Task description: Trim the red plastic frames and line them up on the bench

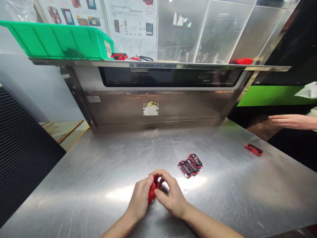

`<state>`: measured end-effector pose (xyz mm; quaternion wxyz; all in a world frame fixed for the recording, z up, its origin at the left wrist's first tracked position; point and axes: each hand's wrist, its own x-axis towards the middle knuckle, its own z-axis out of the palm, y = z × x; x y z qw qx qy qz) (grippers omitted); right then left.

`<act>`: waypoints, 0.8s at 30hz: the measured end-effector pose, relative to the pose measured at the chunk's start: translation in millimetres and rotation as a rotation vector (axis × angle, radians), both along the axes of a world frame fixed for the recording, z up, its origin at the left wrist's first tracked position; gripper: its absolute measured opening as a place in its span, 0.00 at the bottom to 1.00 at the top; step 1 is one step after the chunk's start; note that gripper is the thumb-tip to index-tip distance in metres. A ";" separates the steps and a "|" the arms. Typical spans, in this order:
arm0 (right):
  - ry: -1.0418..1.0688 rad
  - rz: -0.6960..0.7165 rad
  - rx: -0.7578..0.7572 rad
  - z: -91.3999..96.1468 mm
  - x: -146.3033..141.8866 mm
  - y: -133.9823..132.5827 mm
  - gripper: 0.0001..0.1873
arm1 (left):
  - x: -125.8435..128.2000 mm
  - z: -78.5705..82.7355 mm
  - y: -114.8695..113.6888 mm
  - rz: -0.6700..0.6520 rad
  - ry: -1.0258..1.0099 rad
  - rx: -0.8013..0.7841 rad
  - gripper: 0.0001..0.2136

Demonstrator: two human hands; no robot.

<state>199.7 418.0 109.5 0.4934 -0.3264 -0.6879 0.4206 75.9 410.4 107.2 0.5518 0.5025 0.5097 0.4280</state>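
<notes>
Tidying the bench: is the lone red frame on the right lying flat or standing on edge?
Lying flat: the red frame rests broad side down on the steel table, its black opening facing up, nothing holding it.

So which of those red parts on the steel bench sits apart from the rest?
The lone red part at right, nearest the other person's hand; three others overlap together.

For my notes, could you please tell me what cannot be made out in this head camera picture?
Head view:
The red part between the hands: mostly hidden by the left hand and right hand.
The yellow bit above them: too small to identify.
The other person's hand: arm cut off by the right edge.
</notes>
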 end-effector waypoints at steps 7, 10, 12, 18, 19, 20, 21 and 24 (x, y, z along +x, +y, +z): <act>0.026 -0.016 -0.013 -5.5 -0.9 3.6 0.11 | -0.1 -0.4 -1.5 0.011 0.056 0.032 0.22; 0.028 -0.057 0.000 -5.2 -0.5 4.3 0.10 | 0.2 1.2 -3.4 -0.002 0.051 0.043 0.22; 0.023 -0.075 0.015 -4.6 0.3 3.7 0.11 | 0.4 1.9 -4.9 -0.001 0.029 0.042 0.23; 0.018 -0.086 0.087 -3.0 3.1 -2.6 0.16 | 5.9 6.2 -11.5 0.095 -0.150 0.021 0.23; 0.014 -0.093 0.129 -2.3 3.3 -3.6 0.18 | 7.6 6.7 -13.0 0.132 -0.203 0.010 0.23; 0.004 -0.093 0.187 -1.3 3.4 -4.3 0.20 | 9.4 6.8 -14.6 0.170 -0.253 -0.001 0.24; -0.012 -0.089 0.251 -0.2 3.5 -4.7 0.21 | 11.1 6.5 -16.2 0.206 -0.295 -0.010 0.25; -0.064 -0.067 0.421 3.1 4.6 -4.2 0.20 | 15.1 4.2 -21.0 0.331 -0.355 -0.021 0.29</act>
